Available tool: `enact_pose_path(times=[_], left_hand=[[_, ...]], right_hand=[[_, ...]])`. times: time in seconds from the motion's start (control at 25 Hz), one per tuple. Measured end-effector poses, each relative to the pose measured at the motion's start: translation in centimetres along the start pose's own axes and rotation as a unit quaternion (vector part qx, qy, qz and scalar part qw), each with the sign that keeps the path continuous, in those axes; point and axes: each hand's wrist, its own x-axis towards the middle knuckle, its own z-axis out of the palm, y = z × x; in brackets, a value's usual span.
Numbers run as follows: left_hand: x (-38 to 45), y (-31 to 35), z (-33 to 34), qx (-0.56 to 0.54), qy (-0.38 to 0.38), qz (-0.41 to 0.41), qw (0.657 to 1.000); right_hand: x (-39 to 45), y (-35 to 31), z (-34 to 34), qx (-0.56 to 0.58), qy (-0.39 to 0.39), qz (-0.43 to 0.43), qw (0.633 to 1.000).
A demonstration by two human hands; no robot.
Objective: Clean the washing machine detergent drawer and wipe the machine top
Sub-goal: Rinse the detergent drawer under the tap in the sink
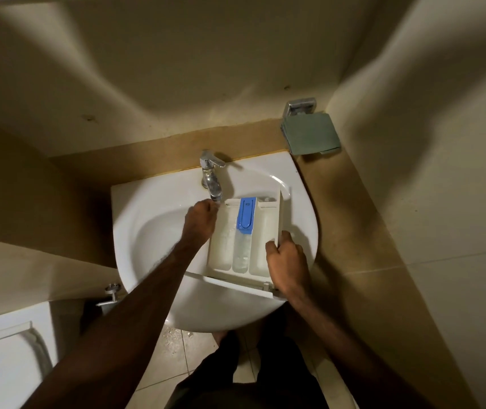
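The white detergent drawer [224,246] lies in the white sink [153,208], its front panel towards me, with three compartments and a blue insert [247,215] in the middle one. My right hand [287,262] grips the drawer's right wall near the front. My left hand [200,221] is at the drawer's far left corner, directly under the chrome tap's [210,177] spout, fingers curled; whether it holds anything is hidden. Foamy water sits in the compartments.
A green folded cloth [311,134] hangs on a chrome wall holder at the right corner. Tan tiled walls close in behind and on the right. A white toilet lid [3,364] is at lower left, with a chrome valve [111,295] below the sink.
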Motion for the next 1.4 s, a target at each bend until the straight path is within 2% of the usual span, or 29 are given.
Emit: enact_pose_path(times=[0.24,0.4,0.48,0.56,0.64,0.76,0.84,0.88,0.96,1.04,1.2,1.32,1.4], left_hand=[[1.1,1.2,-0.2,0.087,-0.006,-0.016,0.996],[-0.8,-0.3,1.0,-0.068,-0.047,-0.024,0.996],[-1.3,-0.7,1.3,-0.056,-0.020,-0.004,0.998],[-1.7,-0.6,1.8,-0.011,0.057,0.008,0.998],[-1.9,-0.3,1.7,-0.029,0.080,0.006,0.996],[-1.5,-0.8,0.6,-0.090,-0.006,-0.039,0.995],[-1.8,-1.0,0.3,-0.165,-0.101,-0.096,0.976],[-1.9,-1.1,0.3,-0.164,-0.121,-0.106,0.973],[-1.8,-1.1,0.6,-0.064,-0.083,-0.091,0.990],[-1.6,-0.9,0.4,-0.009,-0.060,-0.076,0.995],[-1.8,0.0,-2.1,0.081,-0.084,-0.027,0.993],[-3.2,-0.7,-4.3,0.119,-0.097,0.008,0.988],[-5.1,-1.3,-5.4,0.172,-0.007,0.049,0.984]], right_hand=[[-0.4,-0.2,0.5,-0.017,-0.014,0.003,1.000],[-0.1,-0.2,0.4,-0.014,-0.026,0.011,1.000],[0.1,-0.2,0.5,-0.008,-0.034,0.023,0.999],[-0.4,-0.4,0.8,0.007,-0.043,0.032,0.999],[-0.8,-0.4,1.2,0.014,-0.040,0.033,0.999],[-0.5,-0.1,1.2,0.038,-0.037,0.042,0.998],[-0.4,-0.1,0.9,0.047,-0.039,0.045,0.997],[-0.4,0.0,0.9,0.047,-0.037,0.043,0.997],[-0.7,0.3,1.4,0.048,-0.037,0.044,0.997],[-1.0,0.3,1.7,0.057,-0.033,0.049,0.997],[-1.1,0.0,1.8,0.082,-0.001,0.039,0.996],[-0.4,-0.1,2.4,0.096,-0.012,0.017,0.995],[0.2,-0.3,3.0,0.119,-0.025,0.014,0.992]])
